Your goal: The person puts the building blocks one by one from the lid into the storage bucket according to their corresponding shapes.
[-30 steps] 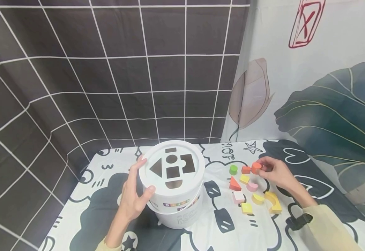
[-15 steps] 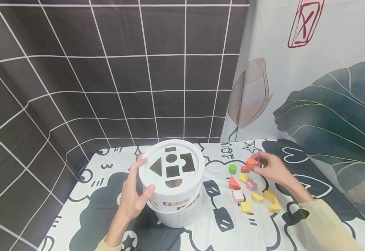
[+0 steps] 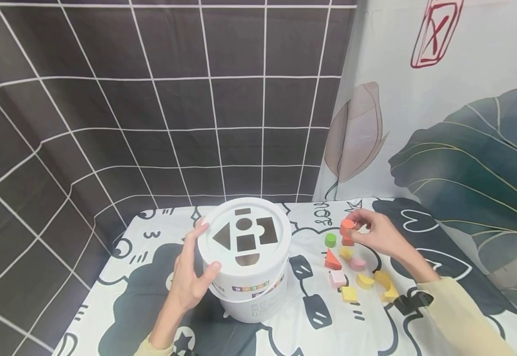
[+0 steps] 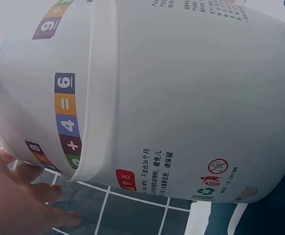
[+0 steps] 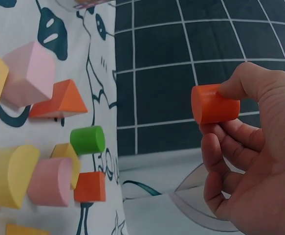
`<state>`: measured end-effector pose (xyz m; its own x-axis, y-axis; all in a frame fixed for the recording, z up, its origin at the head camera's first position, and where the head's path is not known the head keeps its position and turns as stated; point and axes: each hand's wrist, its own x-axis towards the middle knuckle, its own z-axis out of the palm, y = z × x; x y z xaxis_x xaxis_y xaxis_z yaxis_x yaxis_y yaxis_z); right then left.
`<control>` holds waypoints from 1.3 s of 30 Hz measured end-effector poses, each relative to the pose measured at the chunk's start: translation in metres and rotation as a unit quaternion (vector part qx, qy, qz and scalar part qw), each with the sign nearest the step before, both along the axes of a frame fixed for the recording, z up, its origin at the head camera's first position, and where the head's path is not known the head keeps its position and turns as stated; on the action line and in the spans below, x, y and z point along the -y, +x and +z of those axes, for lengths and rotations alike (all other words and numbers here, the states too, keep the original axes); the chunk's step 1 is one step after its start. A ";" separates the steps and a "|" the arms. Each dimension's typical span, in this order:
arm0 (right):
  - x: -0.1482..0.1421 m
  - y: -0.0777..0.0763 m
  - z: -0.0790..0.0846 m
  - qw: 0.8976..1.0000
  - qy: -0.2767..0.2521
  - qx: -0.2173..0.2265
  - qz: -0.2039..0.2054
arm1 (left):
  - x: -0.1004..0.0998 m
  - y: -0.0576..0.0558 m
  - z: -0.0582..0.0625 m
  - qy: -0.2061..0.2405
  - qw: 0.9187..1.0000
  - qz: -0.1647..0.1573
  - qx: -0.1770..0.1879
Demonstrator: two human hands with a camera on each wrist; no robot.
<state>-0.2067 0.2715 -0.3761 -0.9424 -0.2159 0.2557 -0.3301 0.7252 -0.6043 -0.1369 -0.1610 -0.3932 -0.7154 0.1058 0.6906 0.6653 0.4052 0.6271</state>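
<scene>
My right hand [image 3: 380, 232] pinches an orange cylinder block [image 3: 347, 227] between thumb and fingers. In the right wrist view the block [image 5: 214, 104] shows raised above the table. Below it lies a small red-orange block [image 5: 90, 186], with a green cylinder [image 3: 330, 240] beside it. My left hand [image 3: 189, 283] rests against the left side of a white bucket [image 3: 258, 309], thumb and index fingertip at the lid's rim. The bucket's lid [image 3: 214, 254] has triangle, circle, square and other cut-out holes. In the left wrist view several fingers spread loosely beside the printed bucket wall.
Near the right hand lie a red triangular block [image 3: 332, 260], a pink-and-white block [image 3: 337, 279], a yellow square block [image 3: 349, 295], a yellow half-round [image 3: 365, 282] and a yellow arch [image 3: 386, 286]. A dark grid-patterned curtain [image 3: 232, 104] hangs behind the table.
My right hand has lifted the orange cylinder block from beside the red-orange block and moved it left, toward the bucket. My left hand and the bucket have stayed in place.
</scene>
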 end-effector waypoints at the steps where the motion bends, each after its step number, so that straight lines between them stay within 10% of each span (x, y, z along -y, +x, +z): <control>1: 0.001 0.000 0.001 1.000 -0.001 -0.001 0.001 | 0.000 0.000 0.000 0.000 1.000 0.000 0.000; 39: 0.066 -0.008 0.057 0.992 -0.032 -0.071 0.095 | -0.001 0.000 -0.002 0.001 1.000 0.005 0.007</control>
<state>-0.2143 0.2052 -0.3193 -0.8393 -0.3658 0.4022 -0.5429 0.6034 -0.5841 -0.1369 -0.1604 -0.3951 -0.7260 0.0982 0.6807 0.6525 0.4109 0.6367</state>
